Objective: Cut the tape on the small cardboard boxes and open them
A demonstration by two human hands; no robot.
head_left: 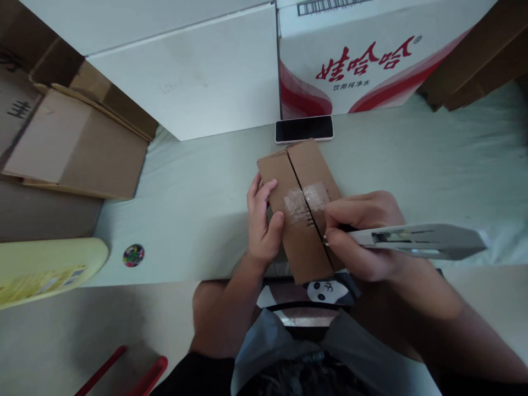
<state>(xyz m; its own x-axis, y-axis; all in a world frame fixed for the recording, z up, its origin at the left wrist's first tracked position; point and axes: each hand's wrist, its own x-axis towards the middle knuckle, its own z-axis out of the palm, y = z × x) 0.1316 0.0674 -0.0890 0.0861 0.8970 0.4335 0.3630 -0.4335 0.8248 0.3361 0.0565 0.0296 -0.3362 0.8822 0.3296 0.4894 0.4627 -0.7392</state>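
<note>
A small brown cardboard box (297,242) lies tilted at the front of the pale green cloth, its two flaps meeting along a dark seam. Clear tape (293,204), wrinkled and split at the seam, crosses the flaps. My left hand (264,225) grips the box's left side, thumb on top and fingers along the edge. Pinched in my right hand (367,236) is a white-grey utility knife (433,240). Its tip is at the seam, just below the tape; how deep it goes is hidden. The handle points to the right.
Behind the box lies a phone (304,129), against a white carton with red lettering (367,71). A large white box (185,82) stands beside that carton. Cardboard boxes (78,143), a yellow bottle (49,269) and a round colourful sticker (133,256) are on the left.
</note>
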